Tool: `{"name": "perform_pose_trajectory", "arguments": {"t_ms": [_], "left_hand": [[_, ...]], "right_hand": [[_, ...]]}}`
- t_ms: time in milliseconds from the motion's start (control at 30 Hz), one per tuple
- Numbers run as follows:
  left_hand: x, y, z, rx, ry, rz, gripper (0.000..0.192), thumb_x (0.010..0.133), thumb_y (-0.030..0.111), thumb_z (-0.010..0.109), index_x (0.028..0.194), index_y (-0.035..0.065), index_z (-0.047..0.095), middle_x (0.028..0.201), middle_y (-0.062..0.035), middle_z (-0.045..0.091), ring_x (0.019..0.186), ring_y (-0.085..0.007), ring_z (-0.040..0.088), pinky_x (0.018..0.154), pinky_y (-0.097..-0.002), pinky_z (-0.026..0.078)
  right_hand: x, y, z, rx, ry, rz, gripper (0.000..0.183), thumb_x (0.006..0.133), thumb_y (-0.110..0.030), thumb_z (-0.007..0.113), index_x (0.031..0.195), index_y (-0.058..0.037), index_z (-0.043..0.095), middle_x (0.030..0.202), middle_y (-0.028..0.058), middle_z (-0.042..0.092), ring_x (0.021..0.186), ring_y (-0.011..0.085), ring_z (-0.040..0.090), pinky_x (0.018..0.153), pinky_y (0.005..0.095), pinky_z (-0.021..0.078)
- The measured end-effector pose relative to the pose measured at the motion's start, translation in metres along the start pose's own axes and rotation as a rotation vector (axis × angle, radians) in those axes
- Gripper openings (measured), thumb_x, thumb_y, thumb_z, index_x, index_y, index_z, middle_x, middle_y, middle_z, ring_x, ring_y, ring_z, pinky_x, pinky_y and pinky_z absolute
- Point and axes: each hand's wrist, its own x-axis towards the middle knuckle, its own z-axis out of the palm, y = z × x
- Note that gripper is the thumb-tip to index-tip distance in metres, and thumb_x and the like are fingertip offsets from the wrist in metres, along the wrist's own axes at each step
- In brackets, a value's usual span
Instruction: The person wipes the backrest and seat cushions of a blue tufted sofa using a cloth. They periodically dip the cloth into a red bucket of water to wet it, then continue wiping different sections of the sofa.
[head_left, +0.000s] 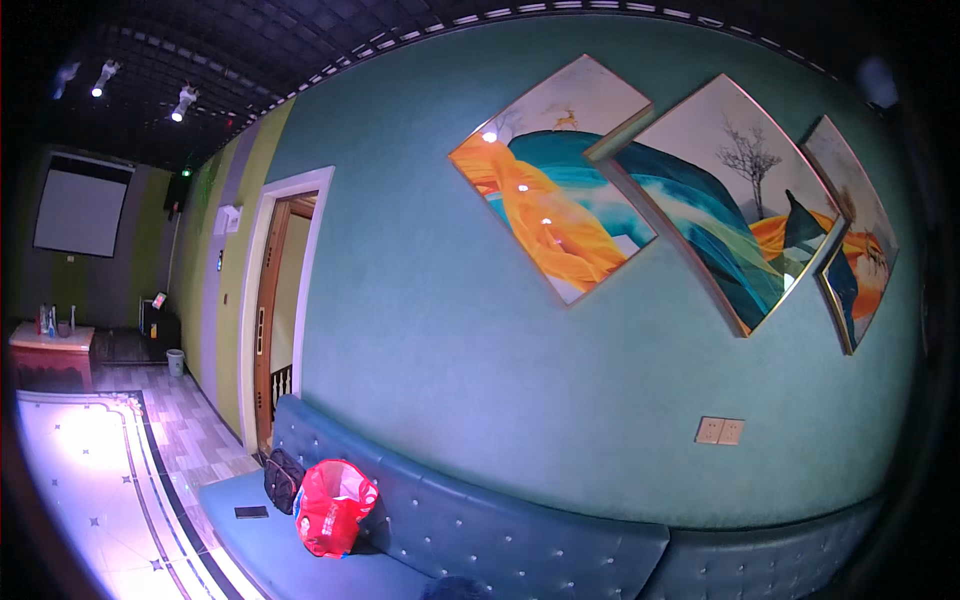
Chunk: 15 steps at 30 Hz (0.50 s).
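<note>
Neither of my hands is in view. Before me a blue tufted bench seat (315, 574) runs along a teal wall (420, 360). On its seat stands a red shopping bag (335, 517), its top gaping and its side bearing writing. Behind the bag, a black backpack (283, 480) leans against the backrest. A dark flat object (251, 512), perhaps a phone, lies on the cushion to their left. At the bottom edge a dark rounded shape (454, 589) shows only in part; I cannot tell what it is.
Three framed panels (555, 180) hang on the wall above a double socket (720, 430). Left of the bench stands an open doorway (289, 300). Farther off are a table (52, 339) with bottles, a waste bin (175, 363) and a projection screen (82, 210). Shiny patterned floor tiles (90, 487) reflect bright light.
</note>
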Motion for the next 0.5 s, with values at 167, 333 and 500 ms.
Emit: {"name": "perform_pose_trajectory", "arguments": {"t_ms": [167, 333, 500], "left_hand": [[0.036, -0.042, -0.054, -0.528, 0.39, -0.088, 0.048, 0.094, 0.045, 0.041, 0.075, 0.0043, 0.059, 0.055, -0.005, 0.056, 0.036, -0.0133, 0.049, 0.033, -0.023, 0.037], [0.035, -0.045, -0.088, -0.342, 0.491, -0.197, 0.042, 0.095, 0.037, 0.043, 0.068, 0.008, 0.056, 0.051, -0.0014, 0.053, 0.035, -0.0077, 0.045, 0.03, -0.0215, 0.03], [0.026, -0.074, -0.125, -0.362, 0.438, -0.155, 0.026, 0.09, 0.025, 0.052, 0.075, 0.0056, 0.061, 0.063, -0.0067, 0.062, 0.05, -0.0115, 0.058, 0.043, -0.0251, 0.045]], "right_hand": [[0.07, 0.022, -0.012, -0.188, 0.028, -0.02, 0.026, 0.085, -0.019, 0.055, 0.108, -0.0089, 0.061, 0.09, 0.0111, 0.065, 0.075, 0.0246, 0.062, 0.067, 0.038, 0.0498], [0.125, 0.086, -0.001, -0.537, 0.064, 0.089, 0.024, 0.085, -0.019, 0.053, 0.105, -0.0096, 0.062, 0.091, 0.011, 0.065, 0.077, 0.0255, 0.063, 0.068, 0.0389, 0.0499], [0.148, 0.17, 0.005, -0.847, 0.048, 0.236, 0.023, 0.086, -0.02, 0.051, 0.102, -0.0102, 0.064, 0.092, 0.0108, 0.065, 0.078, 0.0263, 0.063, 0.069, 0.0398, 0.0501]]}}
